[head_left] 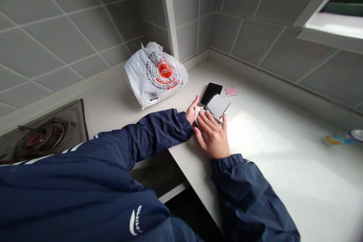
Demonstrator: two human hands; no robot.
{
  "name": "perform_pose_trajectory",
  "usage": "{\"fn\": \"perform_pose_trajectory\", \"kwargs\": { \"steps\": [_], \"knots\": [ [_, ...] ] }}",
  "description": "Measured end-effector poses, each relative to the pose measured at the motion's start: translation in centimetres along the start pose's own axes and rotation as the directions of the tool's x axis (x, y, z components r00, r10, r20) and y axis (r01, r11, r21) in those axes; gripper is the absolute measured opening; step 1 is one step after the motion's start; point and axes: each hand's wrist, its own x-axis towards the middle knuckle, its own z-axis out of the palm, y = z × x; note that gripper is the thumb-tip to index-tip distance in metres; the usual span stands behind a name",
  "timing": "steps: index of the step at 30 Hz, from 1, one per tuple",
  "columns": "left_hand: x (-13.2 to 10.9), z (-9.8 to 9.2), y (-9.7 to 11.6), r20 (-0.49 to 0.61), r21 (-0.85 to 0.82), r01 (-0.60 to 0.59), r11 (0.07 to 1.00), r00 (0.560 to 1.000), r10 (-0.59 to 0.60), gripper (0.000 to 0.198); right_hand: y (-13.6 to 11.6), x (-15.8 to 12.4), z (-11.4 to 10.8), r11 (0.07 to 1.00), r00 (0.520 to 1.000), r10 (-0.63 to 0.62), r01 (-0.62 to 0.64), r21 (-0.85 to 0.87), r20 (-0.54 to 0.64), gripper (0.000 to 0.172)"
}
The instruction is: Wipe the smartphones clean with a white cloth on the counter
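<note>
My left hand [191, 112] grips the near end of a flat, dark-edged phone [217, 106], its thumb raised beside it and its other fingers mostly hidden. The phone's face reflects pale light. A crumpled whitish cloth [199, 110] lies over the phone's near part. With fingers extended, my right hand [213, 136] holds the cloth pressed against that face. Just beyond, a black phone-like slab [211, 92] rests on the counter, partly hidden by the held phone. Beside it is a small clear packet with a pink label [231, 91].
A white plastic bag [157, 75] with red print stands on the white counter [255, 136] at the back left. A gas burner [42, 138] is at the left. A colourful bottle [342, 137] lies far right. Open cabinet space [159, 174] shows below the counter edge.
</note>
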Motion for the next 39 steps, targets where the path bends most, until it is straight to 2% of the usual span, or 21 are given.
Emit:
{"fn": "perform_pose_trajectory", "kwargs": {
  "steps": [2, 4, 6, 11, 15, 18, 23, 28, 34, 39],
  "knots": [
    [-0.4, 0.1, 0.2, 0.068, 0.055, 0.008, 0.998, 0.998, -0.011, 0.079, -0.2, 0.0, -0.1, 0.999, 1.0, -0.028, 0.028, 0.021, -0.004, 0.034],
    [-0.7, 0.4, 0.4, 0.161, 0.114, 0.05, 0.992, 0.985, -0.068, 0.089, -0.4, -0.1, -0.1, 0.998, 0.999, -0.049, 0.049, 0.036, -0.014, 0.034],
    [-0.9, 0.7, 0.6, 0.208, 0.159, 0.078, 0.984, 0.972, -0.11, 0.095, -0.5, -0.2, -0.2, 0.996, 0.997, -0.073, 0.074, 0.055, -0.024, 0.032],
    [-1.1, 0.7, 0.8, 0.229, 0.177, 0.041, 0.983, 0.97, -0.082, 0.1, -0.7, -0.4, -0.4, 0.988, 0.992, -0.117, 0.12, 0.099, -0.039, 0.026],
    [-0.8, 0.3, 1.0, 0.248, 0.16, 0.019, 0.987, 0.967, -0.059, 0.103, -0.7, -0.4, -0.3, 0.99, 0.992, -0.122, 0.125, 0.072, -0.041, 0.025],
    [-0.8, 0.3, 1.2, 0.252, 0.134, 0.018, 0.991, 0.966, -0.052, 0.105, -0.7, -0.4, -0.1, 0.992, 0.992, -0.119, 0.12, 0.031, -0.032, 0.028],
    [-1.2, 0.5, 1.4, 0.227, 0.086, 0.047, 0.995, 0.972, -0.065, 0.101, -0.6, -0.4, 0.4, 0.991, 0.99, -0.131, 0.132, -0.029, 0.056, 0.037],
    [-1.0, 0.4, 1.6, 0.178, 0.068, 0.103, 0.992, 0.978, -0.113, 0.103, -0.7, -0.5, 0.7, 0.992, 0.988, -0.076, 0.088, -0.089, 0.133, 0.05],
    [-0.5, -0.4, 0.8, 0.113, 0.031, 0.07, 0.997, 0.991, -0.073, 0.081, -0.8, -0.5, 0.7, 0.992, 0.993, 0.013, 0.002, -0.13, 0.118, 0.054],
    [-0.6, 0.0, 0.3, 0.089, 0.07, 0.027, 0.997, 0.996, -0.033, 0.075, -0.7, -0.4, 0.6, 0.983, 0.993, 0.084, -0.068, -0.172, 0.086, 0.054]
  ]
}}
